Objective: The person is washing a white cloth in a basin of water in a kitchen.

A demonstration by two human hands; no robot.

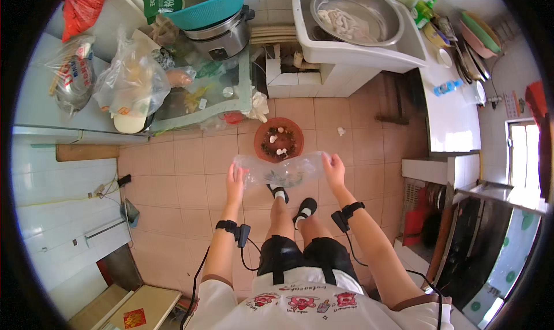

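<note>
A clear plastic bag [283, 171] is stretched sideways in front of me. My left hand [235, 179] grips its left end, and my right hand [333, 169] pinches the right end. Through the thin film some dark and greenish marks show; I cannot tell whether they are print or something inside. Just beyond the bag, on the floor, stands a round reddish-brown basin [258, 138] holding dark scraps and several white pieces. The bag overlaps the basin's near rim in the picture.
At the far right of centre is a white sink [358, 54] with a metal basin [398, 27] in it. A glass-topped table [213, 112] on the left bears plastic bags and a cooker [222, 38]. A white counter [456, 119] lines the right. A small white scrap [341, 132] lies on the tiles.
</note>
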